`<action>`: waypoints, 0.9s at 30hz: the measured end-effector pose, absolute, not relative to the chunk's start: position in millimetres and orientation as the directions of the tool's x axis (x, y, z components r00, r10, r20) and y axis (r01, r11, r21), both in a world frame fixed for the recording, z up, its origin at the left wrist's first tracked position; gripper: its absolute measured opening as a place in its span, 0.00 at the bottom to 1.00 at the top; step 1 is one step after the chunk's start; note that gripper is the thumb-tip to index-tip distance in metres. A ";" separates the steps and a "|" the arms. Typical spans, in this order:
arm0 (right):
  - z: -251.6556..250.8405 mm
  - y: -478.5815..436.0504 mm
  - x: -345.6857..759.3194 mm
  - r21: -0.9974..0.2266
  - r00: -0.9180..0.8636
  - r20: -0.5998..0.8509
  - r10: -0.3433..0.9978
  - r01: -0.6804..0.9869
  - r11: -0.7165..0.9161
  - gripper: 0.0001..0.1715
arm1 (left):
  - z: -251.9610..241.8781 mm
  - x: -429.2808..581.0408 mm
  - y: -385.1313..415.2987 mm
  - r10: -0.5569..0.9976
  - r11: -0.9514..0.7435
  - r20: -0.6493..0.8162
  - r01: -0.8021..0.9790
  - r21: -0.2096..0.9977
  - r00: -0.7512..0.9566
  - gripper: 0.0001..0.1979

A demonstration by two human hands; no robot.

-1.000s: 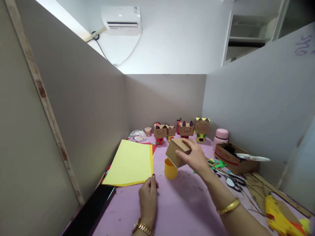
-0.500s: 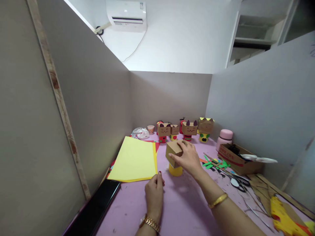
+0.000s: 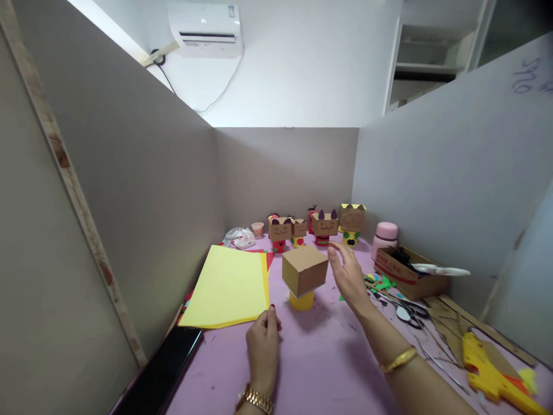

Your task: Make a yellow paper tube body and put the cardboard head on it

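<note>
Cardbd box [image 3: 305, 271] atop yel. cylinder [image 3: 301, 301], overhanging | R hand [image 3: 348, 275]: fingers loosely spread, empty, just beside box | L hand [image 3: 263, 341]: half-curled, contents can't tell, nr yel. paper [image 3: 228, 288] | poss. toppling if bumped or seated off-ctr

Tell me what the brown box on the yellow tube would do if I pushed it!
The box would probably tip, since it overhangs the narrower yellow tube. It looks like cardboard, so likely light; its flat sides suggest it's fairly stiff.
</note>
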State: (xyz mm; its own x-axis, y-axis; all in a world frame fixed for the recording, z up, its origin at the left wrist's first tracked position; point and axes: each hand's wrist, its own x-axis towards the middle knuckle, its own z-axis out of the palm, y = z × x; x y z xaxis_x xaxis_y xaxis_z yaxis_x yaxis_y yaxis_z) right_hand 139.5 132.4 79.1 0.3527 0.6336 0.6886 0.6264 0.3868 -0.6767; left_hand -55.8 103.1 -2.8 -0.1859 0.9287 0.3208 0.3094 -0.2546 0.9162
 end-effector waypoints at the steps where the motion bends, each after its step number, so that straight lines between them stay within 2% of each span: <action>1: 72.1 131.0 144.1 -0.712 0.400 0.668 0.627 0.588 0.383 0.28 | -3.0 -56.2 103.2 0.928 -0.254 0.319 0.305 0.918 -0.189 0.22; 4: 39.3 122.9 150.8 -0.801 0.495 0.584 0.644 0.478 0.360 0.25 | -4.0 -57.4 104.6 0.930 -0.246 0.308 0.283 0.927 -0.200 0.21; 10: -22.0 96.6 143.6 -0.856 0.434 0.499 0.751 0.381 0.349 0.19 | -1.0 -59.1 109.2 0.933 -0.241 0.294 0.249 0.938 -0.205 0.19; 18: -21.4 93.1 144.2 -0.872 0.371 0.473 0.799 0.330 0.362 0.15 | 4.5 -57.0 110.2 0.915 -0.276 0.344 0.296 0.914 -0.210 0.17; 23: -17.7 90.7 146.0 -0.884 0.349 0.447 0.824 0.310 0.349 0.14 | 27.6 -42.8 126.9 0.892 -0.381 0.440 0.346 0.857 -0.107 0.34; 27: -16.3 90.0 145.8 -0.879 0.322 0.453 0.831 0.315 0.357 0.13 | 56.1 -30.4 142.9 0.902 -0.413 0.430 0.375 0.830 0.043 0.50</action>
